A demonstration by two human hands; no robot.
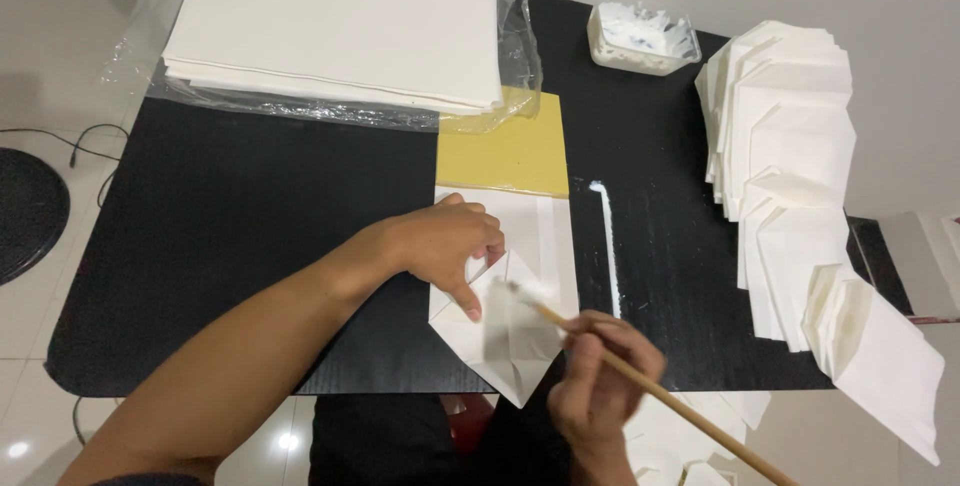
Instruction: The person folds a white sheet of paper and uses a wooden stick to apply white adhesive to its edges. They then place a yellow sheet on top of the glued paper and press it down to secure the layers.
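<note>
Bright even indoor light, glare spots on floor tiles [18, 449], right hand [600, 376] and brush [640, 378] motion-blurred, soft shadows beneath.

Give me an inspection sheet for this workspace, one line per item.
Surface: black table, white glue streak.
Job's things: folded white paper on yellow sheet; wooden-handled brush.
Clutter: paper stack on plastic wrap; glue tub; folded envelopes pile.
Grips: left hand presses the paper flap; right hand holds the brush.
Cables: black cord on the floor.
Surroundings: white tiled floor, dark round object.
</note>
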